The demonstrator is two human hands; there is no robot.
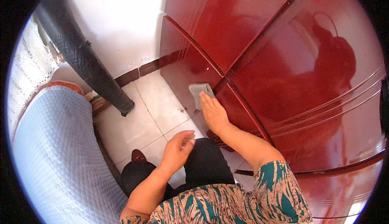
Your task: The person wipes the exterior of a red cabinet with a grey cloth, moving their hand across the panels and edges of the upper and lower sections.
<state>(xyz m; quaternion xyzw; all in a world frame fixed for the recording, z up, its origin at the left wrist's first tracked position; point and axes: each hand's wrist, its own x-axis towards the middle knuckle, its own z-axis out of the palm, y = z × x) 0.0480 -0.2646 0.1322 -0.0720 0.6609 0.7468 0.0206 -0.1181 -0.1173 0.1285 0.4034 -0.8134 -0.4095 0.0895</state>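
Right hand (pixel 214 114): fingers flat on 1 grey cloth (pixel 195 88), which lies against 1 glossy red cabinet (pixel 283 86); can't tell if pinched. Left hand (pixel 178 149): empty, fingers loosely spread. 1 dark-red shoe (pixel 138 155) visible.

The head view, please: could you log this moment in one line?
right hand: on grey cloth against red cabinet | left hand: empty, near black-trousered knee
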